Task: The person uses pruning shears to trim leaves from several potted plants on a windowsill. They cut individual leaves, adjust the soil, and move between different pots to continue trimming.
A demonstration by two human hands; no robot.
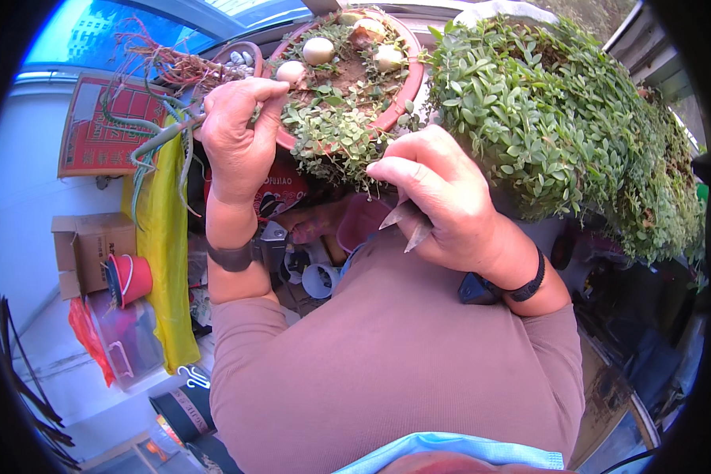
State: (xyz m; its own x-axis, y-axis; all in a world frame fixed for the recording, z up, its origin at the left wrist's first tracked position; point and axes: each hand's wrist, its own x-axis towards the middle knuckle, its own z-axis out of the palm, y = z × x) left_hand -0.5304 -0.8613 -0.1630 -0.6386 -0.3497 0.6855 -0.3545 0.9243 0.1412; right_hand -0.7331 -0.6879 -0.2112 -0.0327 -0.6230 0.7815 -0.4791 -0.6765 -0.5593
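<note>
My left hand is raised at the left of a round terracotta-coloured pot, thumb and forefinger pinched together. Whether anything thin is between those fingertips cannot be made out. Low in front of the pot, my right hand holds scissors in its palm. Their two pointed metal blades stick out apart below the curled fingers, and the handles are hidden. Its forefinger and thumb are close to small-leaved trailing plants that spill over the rim. Several pale round bulbs sit on the pot's soil.
Dense green foliage fills the right side. A long-leaved succulent with bare reddish roots lies left of the pot. Below are a red carton, yellow plastic sheeting, a small red bucket and a white container.
</note>
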